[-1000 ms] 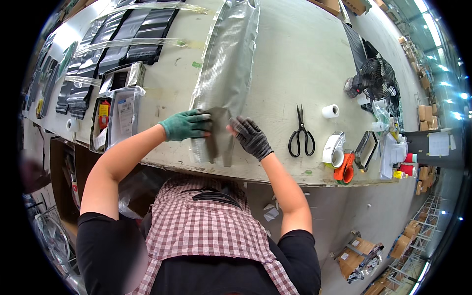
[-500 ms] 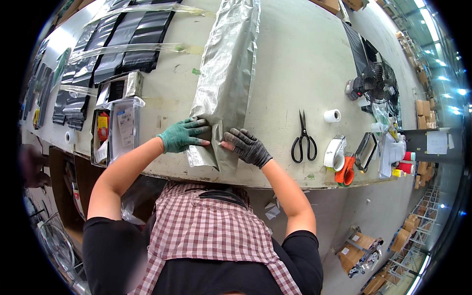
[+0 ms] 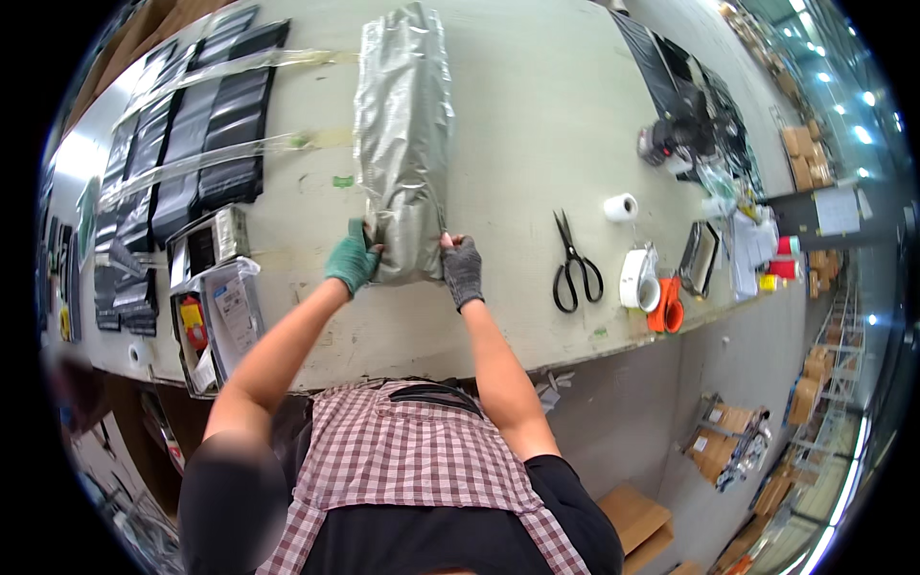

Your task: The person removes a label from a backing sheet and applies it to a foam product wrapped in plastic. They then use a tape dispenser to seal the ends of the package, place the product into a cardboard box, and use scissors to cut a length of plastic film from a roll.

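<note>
the person is standing at the pale worktable (image 3: 537, 172) and is gripping the near end of a long silver foil bag (image 3: 402, 144), which is lying flat on the table. the left hand (image 3: 352, 261) is closing on its left corner, the right hand (image 3: 463, 270) on its right corner. it is better keeping both corners level, so the foil is not wrinkling. black scissors (image 3: 575, 264) are lying near on the right.

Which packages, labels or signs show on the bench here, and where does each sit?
Silver foil bag: long, crinkled, bench centre; left hand and right hand pinch its near corners.
Black pouches: flat row, far left, under clear tape.
Clear labelled packet: tray at left.
White sheet: far right.
</note>
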A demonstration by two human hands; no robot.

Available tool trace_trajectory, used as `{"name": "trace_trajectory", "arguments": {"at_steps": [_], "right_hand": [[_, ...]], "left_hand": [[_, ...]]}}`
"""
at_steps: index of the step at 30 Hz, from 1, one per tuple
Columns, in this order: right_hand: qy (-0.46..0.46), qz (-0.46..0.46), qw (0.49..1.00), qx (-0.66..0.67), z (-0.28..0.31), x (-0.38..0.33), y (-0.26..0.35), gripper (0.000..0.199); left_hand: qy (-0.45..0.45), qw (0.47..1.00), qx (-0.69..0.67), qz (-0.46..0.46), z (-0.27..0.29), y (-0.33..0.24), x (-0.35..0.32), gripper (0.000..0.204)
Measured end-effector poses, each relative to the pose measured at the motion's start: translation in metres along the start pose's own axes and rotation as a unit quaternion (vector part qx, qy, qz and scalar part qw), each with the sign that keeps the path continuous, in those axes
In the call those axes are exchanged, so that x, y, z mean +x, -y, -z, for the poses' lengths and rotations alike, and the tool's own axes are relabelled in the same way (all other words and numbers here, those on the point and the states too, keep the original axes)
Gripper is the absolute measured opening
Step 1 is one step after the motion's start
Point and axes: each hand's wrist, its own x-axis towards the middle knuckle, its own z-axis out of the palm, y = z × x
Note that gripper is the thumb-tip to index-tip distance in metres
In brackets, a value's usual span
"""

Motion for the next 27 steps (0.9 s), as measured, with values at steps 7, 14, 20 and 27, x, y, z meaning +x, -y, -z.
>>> {"name": "trace_trajectory", "arguments": {"at_steps": [7,14,20,27], "right_hand": [[0.092,-0.008,0.984,-0.154,0.050,0.025,-0.014,0.020],[-0.301,-0.026,0.816,-0.492,0.290,0.034,-0.076,0.049],[-0.032,-0.167,0.909,-0.380,0.380,0.040,-0.128,0.060],[-0.021,-0.076,0.896,0.437,0.279,-0.195,-0.023,0.059]], "left_hand": [[0.116,0.598,0.381,-0.696,0.039,-0.120,0.076,0.049],[0.220,0.580,0.320,-0.716,-0.040,-0.182,-0.036,0.049],[0.108,0.673,0.117,-0.722,-0.138,-0.263,-0.166,0.027],[0.355,0.636,0.083,-0.680,-0.129,-0.257,-0.116,0.033]]}}
